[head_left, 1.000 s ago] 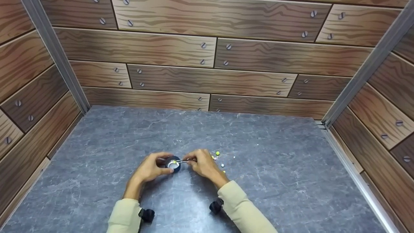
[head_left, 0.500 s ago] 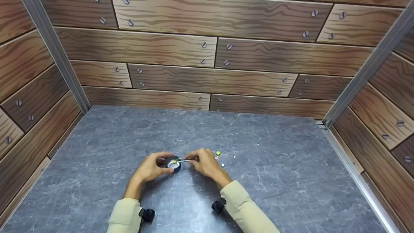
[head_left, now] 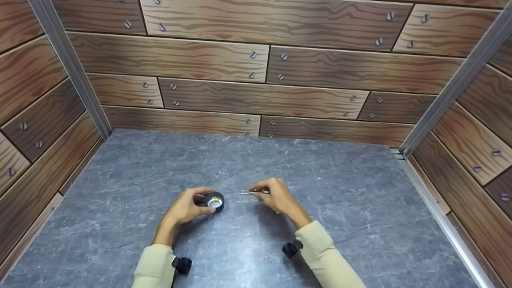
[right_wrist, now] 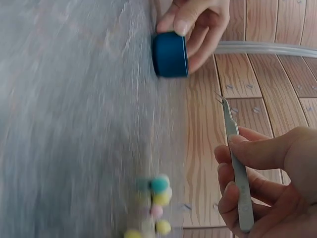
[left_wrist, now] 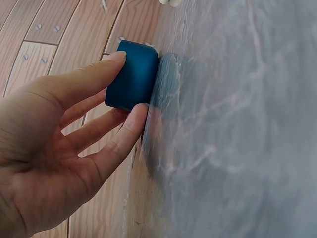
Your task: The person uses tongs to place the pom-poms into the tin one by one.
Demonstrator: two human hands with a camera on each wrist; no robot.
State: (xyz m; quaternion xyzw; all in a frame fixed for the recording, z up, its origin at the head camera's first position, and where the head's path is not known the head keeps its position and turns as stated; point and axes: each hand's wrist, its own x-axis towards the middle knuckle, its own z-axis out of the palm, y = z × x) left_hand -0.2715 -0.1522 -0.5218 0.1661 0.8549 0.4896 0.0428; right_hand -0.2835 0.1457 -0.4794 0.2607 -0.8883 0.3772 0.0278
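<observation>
A small round blue cup (left_wrist: 132,74) with a silvery inside stands on the table, its mouth facing up. My left hand (head_left: 187,209) grips its side between thumb and fingers. One yellow ball (head_left: 216,199) lies inside the cup. To the right, my right hand (head_left: 278,197) pinches a pair of metal tweezers (right_wrist: 237,158) with a bent tip pointing toward the cup. Between the tweezer tips, which are slightly apart in the right wrist view, nothing shows. Below the right hand lie several small coloured balls, among them a teal ball (right_wrist: 159,184) and a pink ball (right_wrist: 156,212).
The grey marbled tabletop (head_left: 340,224) reaches to wood-patterned walls (head_left: 216,64) at the back and both sides. Metal posts (head_left: 76,76) stand in the back corners. In the head view the right hand covers most of the loose balls.
My right hand has drawn the tweezers back from the cup, to the right, over the loose balls. The yellow ball, earlier at the tweezer tips, now lies in the cup. My left hand stays put.
</observation>
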